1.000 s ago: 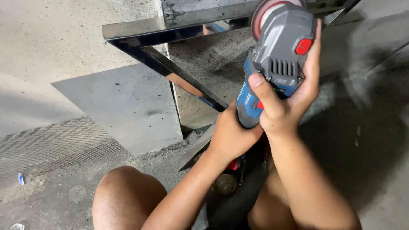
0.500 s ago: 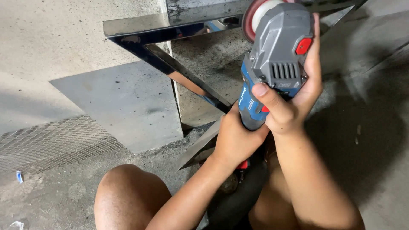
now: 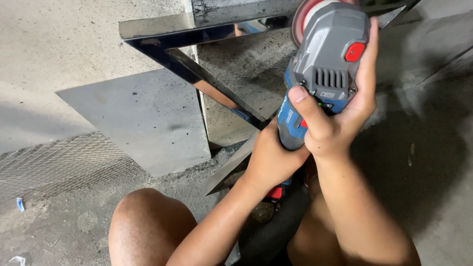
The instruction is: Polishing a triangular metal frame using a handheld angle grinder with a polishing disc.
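A person crouched on a concrete floor [image 3: 64, 44] holds a cordless angle grinder [image 3: 322, 74] with both hands: the right hand [image 3: 345, 113] wraps the grey head, the left hand [image 3: 271, 160] clasps the blue body just below it. Each grip is closed tight on the tool. The disc [image 3: 301, 19], just above the right grip, sits at a polished steel frame [image 3: 197, 59]. Judged from this, the disc could snag on the frame's edge and kick back toward the bare knee [image 3: 148, 226] below the left grip, and the right thumb [image 3: 310, 116] lies close to the vents.
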